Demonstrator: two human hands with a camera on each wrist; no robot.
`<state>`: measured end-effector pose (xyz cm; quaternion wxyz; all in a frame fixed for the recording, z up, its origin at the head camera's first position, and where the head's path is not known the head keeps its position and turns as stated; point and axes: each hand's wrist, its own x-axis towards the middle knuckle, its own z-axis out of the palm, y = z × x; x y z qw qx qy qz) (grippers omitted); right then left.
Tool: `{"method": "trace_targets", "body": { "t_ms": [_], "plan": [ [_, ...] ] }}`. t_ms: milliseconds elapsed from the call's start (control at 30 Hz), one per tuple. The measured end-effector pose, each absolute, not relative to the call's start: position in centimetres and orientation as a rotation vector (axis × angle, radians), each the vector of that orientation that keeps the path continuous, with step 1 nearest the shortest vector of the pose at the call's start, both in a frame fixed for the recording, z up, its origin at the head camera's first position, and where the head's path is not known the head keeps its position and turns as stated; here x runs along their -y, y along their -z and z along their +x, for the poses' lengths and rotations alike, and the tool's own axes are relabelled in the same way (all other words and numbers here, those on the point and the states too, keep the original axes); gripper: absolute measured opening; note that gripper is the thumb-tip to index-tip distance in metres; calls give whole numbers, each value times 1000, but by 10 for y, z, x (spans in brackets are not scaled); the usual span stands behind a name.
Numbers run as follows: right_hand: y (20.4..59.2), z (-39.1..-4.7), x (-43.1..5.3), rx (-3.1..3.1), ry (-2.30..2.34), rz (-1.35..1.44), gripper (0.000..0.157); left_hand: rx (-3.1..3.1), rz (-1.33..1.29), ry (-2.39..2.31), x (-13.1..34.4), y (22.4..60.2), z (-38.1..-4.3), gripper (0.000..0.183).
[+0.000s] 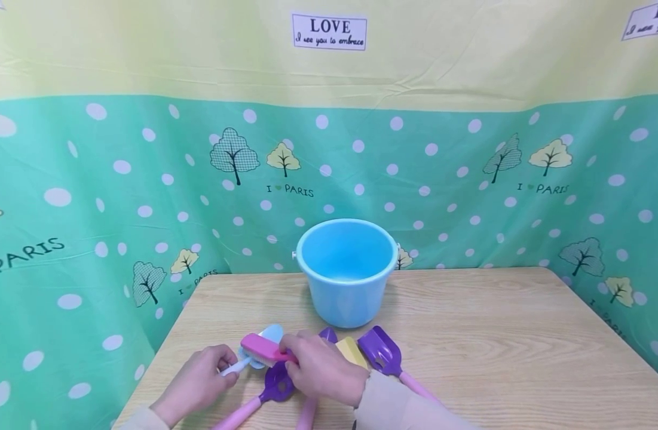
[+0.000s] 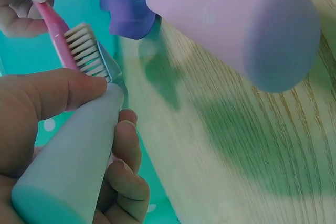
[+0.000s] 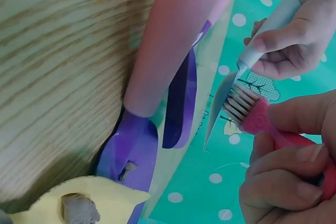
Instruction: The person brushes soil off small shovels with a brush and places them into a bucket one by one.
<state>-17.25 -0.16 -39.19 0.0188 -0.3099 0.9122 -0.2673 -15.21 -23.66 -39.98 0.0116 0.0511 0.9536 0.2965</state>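
Note:
My left hand (image 1: 196,379) grips the pale handle of a light blue toy shovel (image 1: 272,333), its fingers curled round it and the thumb near the neck. With my right hand (image 1: 323,367) I hold a pink brush (image 1: 259,347) by its handle. The brush's bristles (image 3: 242,103) lie against the shovel's blade (image 3: 214,109), close to the neck. In the left wrist view the shovel's handle (image 2: 73,153) fills the lower left, and its blade is mostly hidden behind the brush and my thumb.
Purple toy shovels with pink handles lie on the wooden table (image 1: 495,334), one (image 1: 278,383) below the hands and another (image 1: 382,351) to the right. A yellow tool head (image 1: 352,351) bearing a grey-brown patch (image 3: 80,211) lies between. Behind stands a light blue bucket (image 1: 347,301).

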Motion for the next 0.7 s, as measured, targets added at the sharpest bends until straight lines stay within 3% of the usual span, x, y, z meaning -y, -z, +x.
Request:
{"method": "trace_targets", "body": {
  "t_ms": [700],
  "plan": [
    [398, -196, -12, -2963, 795, -899, 21, -2950, 109, -904, 238, 405, -149, 14]
  ]
}}
